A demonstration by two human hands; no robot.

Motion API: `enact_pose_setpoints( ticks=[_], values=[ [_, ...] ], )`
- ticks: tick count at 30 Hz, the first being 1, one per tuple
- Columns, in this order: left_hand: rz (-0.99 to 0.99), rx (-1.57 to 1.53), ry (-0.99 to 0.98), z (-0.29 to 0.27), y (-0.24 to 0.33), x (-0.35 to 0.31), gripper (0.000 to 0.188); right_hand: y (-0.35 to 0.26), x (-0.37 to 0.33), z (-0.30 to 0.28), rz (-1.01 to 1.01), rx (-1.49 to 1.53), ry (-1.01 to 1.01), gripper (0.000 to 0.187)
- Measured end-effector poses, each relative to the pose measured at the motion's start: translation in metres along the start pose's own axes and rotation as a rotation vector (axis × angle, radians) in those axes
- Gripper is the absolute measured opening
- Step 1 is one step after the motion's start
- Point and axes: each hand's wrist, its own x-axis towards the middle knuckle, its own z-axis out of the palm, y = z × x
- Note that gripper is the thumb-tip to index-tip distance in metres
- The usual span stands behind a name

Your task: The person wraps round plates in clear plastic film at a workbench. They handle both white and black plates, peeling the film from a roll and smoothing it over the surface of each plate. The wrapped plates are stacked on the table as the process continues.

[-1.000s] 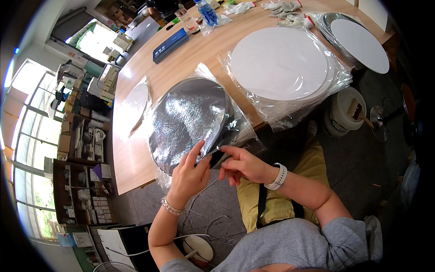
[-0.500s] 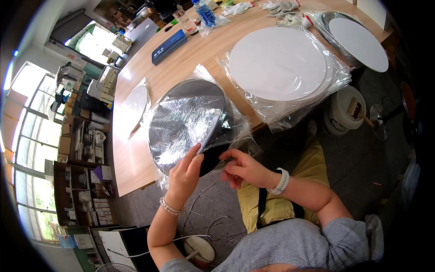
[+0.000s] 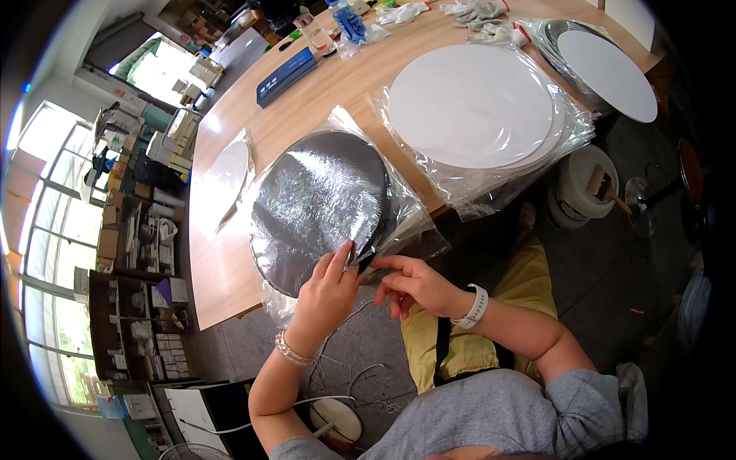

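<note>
A round, dark disc with a shiny, crinkled silver face (image 3: 318, 203) lies near the table's front edge, on a clear plastic bag (image 3: 414, 230) that spreads out past its right side. My left hand (image 3: 328, 295) rests on the disc's near edge, its fingers stretched out over the shiny face. Close to its right, my right hand (image 3: 418, 287) is held with the index finger reaching to the disc's near right rim and the other fingers loosely bent and apart. I cannot tell whether that fingertip touches the rim or the plastic.
White round discs (image 3: 471, 107) lie stacked on plastic to the right; another white disc (image 3: 608, 75) overhangs the far right edge. A smaller wrapped disc (image 3: 228, 180) lies left. Behind are a blue box (image 3: 287, 77), a bottle (image 3: 349, 23) and gloves (image 3: 475, 11). A white bucket (image 3: 586, 184) stands right.
The silver sheet's right side, earlier bent up with black showing beneath, now lies flatter and farther right. My left hand has shifted right with it, while my right hand has barely moved.
</note>
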Motion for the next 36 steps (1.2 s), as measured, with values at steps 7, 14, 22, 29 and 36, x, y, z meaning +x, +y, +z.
enact_pose_setpoints(
  ticks=[7,14,22,29,36],
  values=[
    [-0.070,0.059,0.089,0.007,0.003,-0.003,0.013,-0.001,0.006,0.000,-0.021,0.074,-0.049,0.045],
    [-0.276,-0.220,0.232,0.001,0.007,-0.003,0.005,-0.013,0.012,0.006,-0.001,0.082,-0.041,0.038],
    [-0.251,-0.349,0.216,-0.003,-0.006,0.000,0.015,-0.009,0.016,0.001,0.011,0.114,-0.009,0.034],
    [-0.036,-0.069,0.029,-0.012,-0.006,0.005,0.029,-0.006,0.016,-0.002,-0.007,0.133,-0.048,0.035],
    [-0.062,0.016,0.097,0.000,0.004,0.001,0.016,-0.008,0.014,0.001,0.005,0.136,-0.043,0.044]
  ],
)
